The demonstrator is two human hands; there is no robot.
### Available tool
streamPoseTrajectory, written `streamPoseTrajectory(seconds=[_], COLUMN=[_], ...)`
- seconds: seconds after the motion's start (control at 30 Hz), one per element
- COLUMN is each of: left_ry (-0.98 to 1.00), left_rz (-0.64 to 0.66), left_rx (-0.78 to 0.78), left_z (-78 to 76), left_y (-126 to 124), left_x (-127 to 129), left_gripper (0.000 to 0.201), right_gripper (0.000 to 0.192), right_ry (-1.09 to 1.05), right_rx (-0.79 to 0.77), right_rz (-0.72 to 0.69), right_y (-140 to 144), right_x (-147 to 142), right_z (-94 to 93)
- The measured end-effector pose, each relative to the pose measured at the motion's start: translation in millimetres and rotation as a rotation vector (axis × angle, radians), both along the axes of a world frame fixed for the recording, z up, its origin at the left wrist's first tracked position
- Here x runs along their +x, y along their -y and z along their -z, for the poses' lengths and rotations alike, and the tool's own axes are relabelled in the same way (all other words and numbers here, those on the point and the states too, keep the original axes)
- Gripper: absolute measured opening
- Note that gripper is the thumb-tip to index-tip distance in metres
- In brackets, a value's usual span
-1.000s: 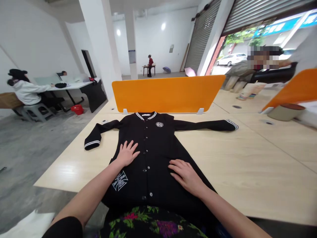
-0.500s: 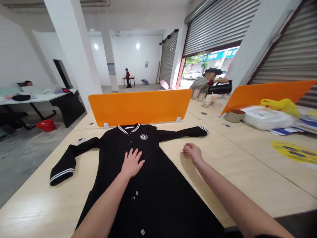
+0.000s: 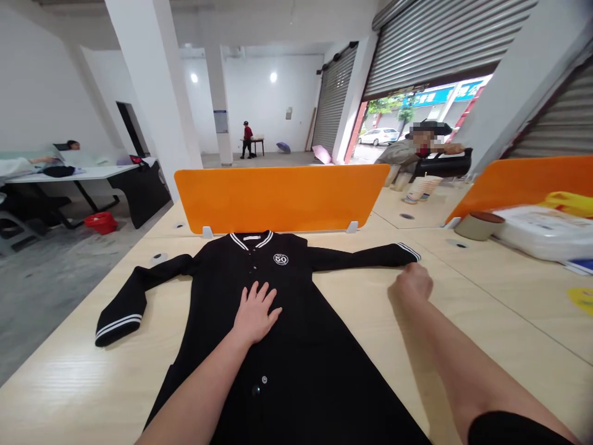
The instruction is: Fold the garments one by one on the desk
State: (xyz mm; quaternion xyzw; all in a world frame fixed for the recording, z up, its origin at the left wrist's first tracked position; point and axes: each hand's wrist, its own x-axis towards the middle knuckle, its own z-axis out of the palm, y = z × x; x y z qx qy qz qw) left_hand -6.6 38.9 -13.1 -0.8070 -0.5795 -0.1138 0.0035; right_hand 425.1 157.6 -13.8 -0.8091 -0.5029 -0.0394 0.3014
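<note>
A black long-sleeved dress (image 3: 296,334) lies spread flat on the wooden table, its snap-button front facing up. White stripes edge its collar and cuffs, and a round white "50" badge sits on the chest. My left hand (image 3: 256,314) rests open on the chest, fingers spread over the fabric. At the right sleeve's striped cuff (image 3: 408,252), my right hand (image 3: 416,283) is closed with its fingers curled under. Its fingertips are hidden, so I cannot tell whether they pinch the cuff. The left sleeve (image 3: 121,309) bends down toward the table's left side.
An orange divider (image 3: 282,199) stands just beyond the collar, with another orange divider (image 3: 546,182) at right. Near it are a round container (image 3: 479,226), white packaging (image 3: 542,232) and paper cups (image 3: 421,187). Across the table a person (image 3: 407,154) holds something black. A red bucket (image 3: 100,223) stands on the floor.
My right hand has moved right and away from me to the right cuff, its fingers curling in. The left hand stays on the chest. The view has turned slightly left.
</note>
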Motion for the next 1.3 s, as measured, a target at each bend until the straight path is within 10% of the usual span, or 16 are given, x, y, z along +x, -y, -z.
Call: streamPoseTrajectory(seconds=[0.23, 0.47, 0.8, 0.97, 1.13, 1.3], left_ry=[-0.011, 0.0, 0.056, 0.054, 0.052, 0.053], left_rz=[-0.013, 0.016, 0.016, 0.014, 0.026, 0.029], left_rx=[0.002, 0.01, -0.036, -0.043, -0.032, -0.019], left_z=[-2.7, 1.7, -0.4, -0.7, 0.3, 1.3], left_y=[2, -1, 1, 1, 2, 2], left_x=[1, -3, 0, 0, -1, -1], left_gripper=[0.052, 0.052, 0.053, 0.053, 0.053, 0.053], right_gripper=[0.066, 0.05, 0.039, 0.042, 0.044, 0.043], right_ry=[-0.028, 0.143, -0.187, -0.035, 0.267, 0.23], right_rx=[-0.145, -0.403, 0.132, 0.385, 0.134, -0.04], right_rz=[-0.021, -0.247, -0.013, -0.442, -1.271, -1.159], right_y=[6, -31, -12, -28, -14, -12], right_x=[-29, -65, -70, -148, -234, -247], right_z=[-22.1, -35.0, -21.4, -60.3, -51.1, -4.9])
